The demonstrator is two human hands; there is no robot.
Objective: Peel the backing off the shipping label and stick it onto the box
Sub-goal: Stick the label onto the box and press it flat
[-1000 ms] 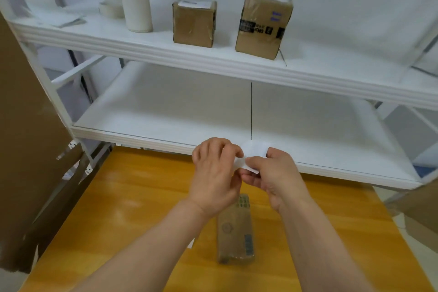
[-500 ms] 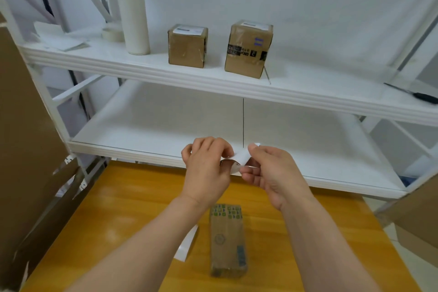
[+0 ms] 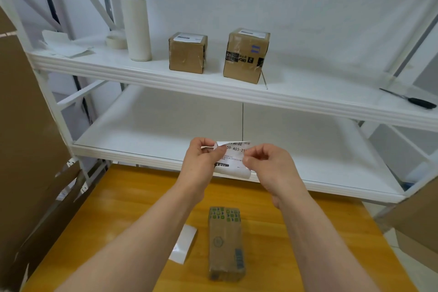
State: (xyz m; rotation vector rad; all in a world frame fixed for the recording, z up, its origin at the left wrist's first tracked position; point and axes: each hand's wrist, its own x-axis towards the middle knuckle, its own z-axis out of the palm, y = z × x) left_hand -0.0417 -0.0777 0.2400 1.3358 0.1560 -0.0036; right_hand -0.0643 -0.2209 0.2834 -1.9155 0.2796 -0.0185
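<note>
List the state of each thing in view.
shipping label: held up between both hands, top left corner curled away, not on the box
left hand: pinches the label's left edge
right hand: pinches the label's right edge
table box: lies flat, closed, no white label on top
left shelf box: upright, closed, label on top
right shelf box: upright, closed, label on top
bottle: upright

At frame centre the shipping label (image 3: 235, 156) is showing a barcode and the partly covered code "59-A03-21", while band print on the right-hand shelf box (image 3: 245, 55) is blurring beyond reading.
</note>
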